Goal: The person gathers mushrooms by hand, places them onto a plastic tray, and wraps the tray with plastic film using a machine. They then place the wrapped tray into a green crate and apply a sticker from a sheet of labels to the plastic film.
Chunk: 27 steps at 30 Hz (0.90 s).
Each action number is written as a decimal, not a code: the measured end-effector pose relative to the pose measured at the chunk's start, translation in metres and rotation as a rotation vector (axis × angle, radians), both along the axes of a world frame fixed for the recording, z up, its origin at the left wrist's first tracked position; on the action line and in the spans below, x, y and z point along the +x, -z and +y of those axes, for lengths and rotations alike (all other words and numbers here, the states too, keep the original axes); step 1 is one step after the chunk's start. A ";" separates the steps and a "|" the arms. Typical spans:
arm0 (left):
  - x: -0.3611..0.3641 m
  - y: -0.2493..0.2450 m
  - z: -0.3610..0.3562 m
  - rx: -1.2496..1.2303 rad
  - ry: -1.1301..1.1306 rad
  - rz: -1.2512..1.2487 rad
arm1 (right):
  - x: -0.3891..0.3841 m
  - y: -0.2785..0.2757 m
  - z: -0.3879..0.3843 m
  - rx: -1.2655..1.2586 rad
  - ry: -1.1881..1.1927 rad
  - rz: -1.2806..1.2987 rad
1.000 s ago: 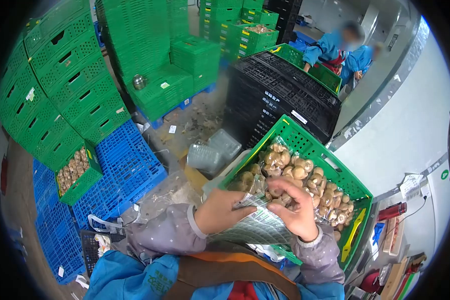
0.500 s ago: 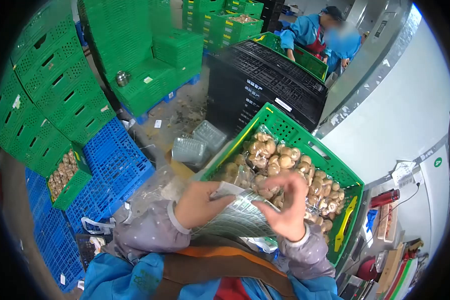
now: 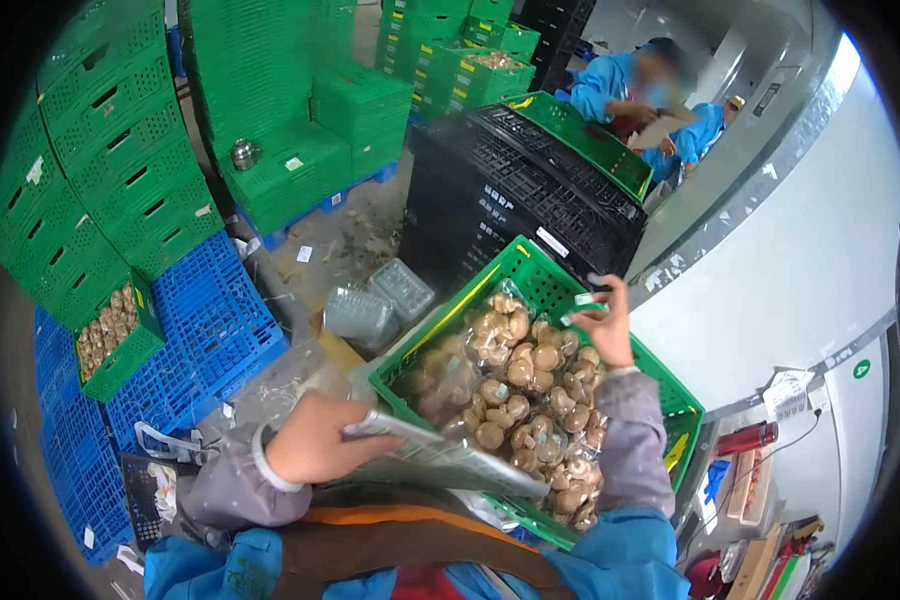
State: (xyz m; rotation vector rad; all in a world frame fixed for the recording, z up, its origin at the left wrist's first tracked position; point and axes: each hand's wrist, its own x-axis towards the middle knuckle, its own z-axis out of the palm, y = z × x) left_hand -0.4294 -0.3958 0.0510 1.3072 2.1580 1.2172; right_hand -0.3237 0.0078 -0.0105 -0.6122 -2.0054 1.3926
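My left hand (image 3: pixel 318 438) is closed on the edge of a stack of printed label sheets (image 3: pixel 445 462), held at a slant over the near side of a green crate (image 3: pixel 685 408). Clear bags of brown mushrooms (image 3: pixel 535 362) fill that crate. Above its far right rim, my right hand (image 3: pixel 610 325) pinches a small green-and-white label (image 3: pixel 584 308). A dark bit shows by the fingertips, too small to make out.
Black folded crates (image 3: pixel 525 190) stand beyond the green crate, with two people in blue behind them. Clear plastic trays (image 3: pixel 375 305) lie on the floor. Blue pallets (image 3: pixel 200 345) and green crate stacks (image 3: pixel 120 130) are at left; a white wall (image 3: pixel 770 290) is at right.
My right hand has moved away from the sheets, up and right, with a small label in its fingers. My left hand has shifted left and down with the sheets.
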 end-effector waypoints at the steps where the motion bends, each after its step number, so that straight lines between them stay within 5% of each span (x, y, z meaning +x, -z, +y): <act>1: 0.004 -0.014 -0.001 0.054 0.010 -0.027 | -0.015 0.025 0.016 0.016 -0.036 0.003; 6: 0.011 -0.006 -0.013 0.139 -0.060 -0.154 | -0.084 0.097 0.028 0.022 -0.108 -0.075; 10: 0.016 0.002 -0.018 0.091 -0.157 -0.152 | -0.096 0.147 0.047 0.955 0.089 -0.180; 15: 0.015 -0.002 -0.021 0.100 -0.195 -0.239 | -0.033 0.098 0.057 0.335 0.040 -0.338; 19: 0.012 -0.007 -0.015 0.094 -0.155 -0.259 | 0.003 0.095 0.055 0.709 0.129 -0.693; 22: 0.007 -0.016 -0.014 0.085 -0.137 -0.279 | 0.032 0.073 0.053 0.702 0.282 -0.550; 23: 0.003 -0.021 -0.013 0.058 -0.132 -0.285 | 0.051 0.080 0.068 0.603 0.237 -0.432; 24: 0.002 -0.022 -0.012 0.031 -0.126 -0.289 | 0.073 0.092 0.082 0.193 0.138 -0.347; 26: -0.002 -0.014 -0.007 0.101 -0.090 -0.226 | 0.108 0.105 0.097 -0.127 -0.014 -0.438; 27: -0.004 -0.015 -0.004 0.087 -0.079 -0.226 | 0.113 0.110 0.092 0.082 0.085 -0.582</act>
